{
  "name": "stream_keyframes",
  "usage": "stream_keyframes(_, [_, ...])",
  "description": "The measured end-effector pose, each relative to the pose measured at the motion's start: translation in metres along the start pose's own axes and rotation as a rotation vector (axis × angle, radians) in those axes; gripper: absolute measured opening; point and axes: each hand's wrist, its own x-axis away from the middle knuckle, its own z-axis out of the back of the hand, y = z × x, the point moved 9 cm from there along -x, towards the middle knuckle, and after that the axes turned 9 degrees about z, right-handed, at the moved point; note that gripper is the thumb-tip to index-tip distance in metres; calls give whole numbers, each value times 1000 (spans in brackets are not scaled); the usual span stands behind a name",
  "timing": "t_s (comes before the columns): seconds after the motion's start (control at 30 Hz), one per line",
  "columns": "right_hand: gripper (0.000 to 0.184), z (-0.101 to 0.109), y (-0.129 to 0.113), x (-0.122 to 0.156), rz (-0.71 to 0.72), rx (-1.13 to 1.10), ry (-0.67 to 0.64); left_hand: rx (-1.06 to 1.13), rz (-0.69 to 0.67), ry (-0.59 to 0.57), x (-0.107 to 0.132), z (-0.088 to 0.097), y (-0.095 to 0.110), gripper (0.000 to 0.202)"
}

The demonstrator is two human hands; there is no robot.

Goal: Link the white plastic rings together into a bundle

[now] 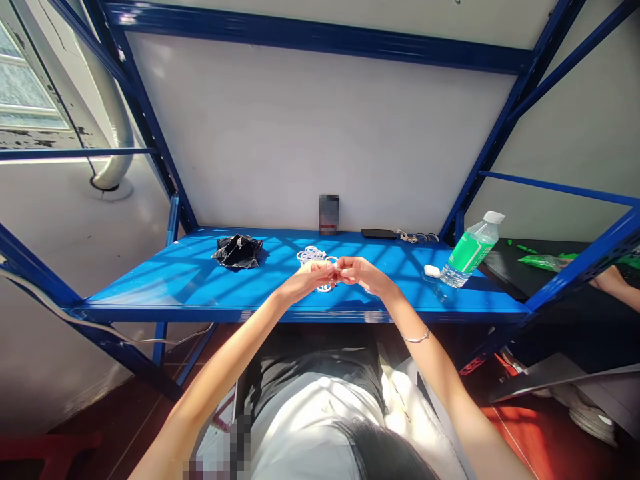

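The flat, bright-blue metal tabletop [175, 280] is showing darker diagonal shadow bands; the deep-blue metal crossbeam [320, 33] is standing out against the off-white wall [320, 127]. The coiled white cord [311, 253] is contrasting with the blue, and the crumpled black plastic bag [238, 253] is catching silvery glints. The clear plastic bottle [485, 233] is wearing a green label [469, 253] and a white screw cap [494, 217].

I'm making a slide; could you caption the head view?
Left hand and right hand meet by white cord over a blue table, between black bag and bottle.
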Motion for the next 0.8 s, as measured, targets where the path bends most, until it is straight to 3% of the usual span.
stream_keyframes(0.1, [37,-8,3,-1,-14,-32,-35,110,9,-14,-3,-1,-7,44])
stream_keyframes(0.2, [42,-10,9,-3,-5,-82,-34,208,31,44,-7,3,-15,39])
stream_keyframes(0.43, [40,-8,25,-7,-2,-120,-32,237,19,157,-11,9,-19,44])
stream_keyframes(0.7, [39,-11,20,-8,62,-183,-56,674,38,131,-11,8,-22,42])
stream_keyframes(0.8, [32,-10,15,-8,40,-162,-40,691,34,103,-12,11,-22,37])
